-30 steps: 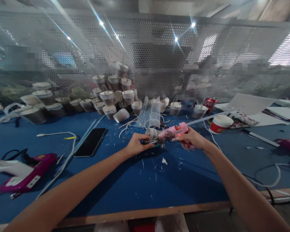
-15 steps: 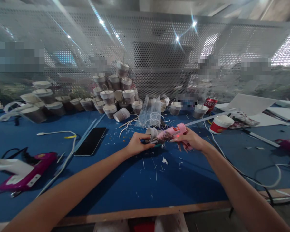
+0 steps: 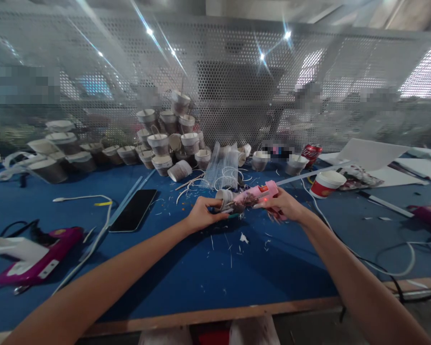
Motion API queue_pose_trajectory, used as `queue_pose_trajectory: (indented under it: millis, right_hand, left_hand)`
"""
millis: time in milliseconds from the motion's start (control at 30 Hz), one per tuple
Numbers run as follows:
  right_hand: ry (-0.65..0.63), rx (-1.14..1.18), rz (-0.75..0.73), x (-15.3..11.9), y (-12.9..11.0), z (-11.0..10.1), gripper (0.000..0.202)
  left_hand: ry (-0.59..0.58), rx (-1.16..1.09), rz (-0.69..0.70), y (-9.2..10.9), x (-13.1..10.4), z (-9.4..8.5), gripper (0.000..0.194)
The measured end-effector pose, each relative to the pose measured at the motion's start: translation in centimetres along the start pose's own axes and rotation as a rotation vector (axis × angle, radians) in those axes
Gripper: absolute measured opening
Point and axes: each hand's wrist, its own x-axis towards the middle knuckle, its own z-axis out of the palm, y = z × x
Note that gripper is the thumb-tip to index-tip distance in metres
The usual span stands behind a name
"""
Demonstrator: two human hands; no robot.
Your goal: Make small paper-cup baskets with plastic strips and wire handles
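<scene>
In the middle of the head view, my left hand [image 3: 203, 214] is closed around a small grey-white cup [image 3: 224, 196] that lies tilted, its side partly hidden by my fingers. My right hand [image 3: 286, 205] grips a pink hot glue gun [image 3: 269, 190] by its handle. A long clear glue stick [image 3: 301, 175] runs out of the gun's back toward the upper right, and a small red light glows on its side. The gun's nozzle end points left at the cup; whether they touch I cannot tell.
Stacked cups [image 3: 158, 143] line the back, beside clear glue sticks [image 3: 221, 167]. A black phone [image 3: 133, 211] and a purple power strip [image 3: 39, 256] lie left. At right stand a red-and-white paper cup [image 3: 326, 184] and a red can [image 3: 311, 154]. White scraps litter the blue table [image 3: 201, 282].
Almost nothing differs. The view has shifted very slightly, and the glue gun and cup stay together in nearly the same pose.
</scene>
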Motion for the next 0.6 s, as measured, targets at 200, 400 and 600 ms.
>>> queue_pose_trajectory:
  millis: [200,400,600]
  right_hand:
    - [-0.003,-0.034,0.023,0.05,0.23,-0.38,0.016]
    - [-0.025,-0.027,0.027,-0.13,0.01,-0.29,0.017]
    - [-0.099,-0.004,-0.017,-0.39,-0.4,-0.2,0.021]
  left_hand:
    - [-0.003,0.012,0.004,-0.22,-0.02,0.0,0.027]
    - [-0.007,0.015,-0.006,-0.23,0.01,0.0,0.028]
    - [-0.006,-0.008,-0.013,-0.36,0.0,-0.01,0.028]
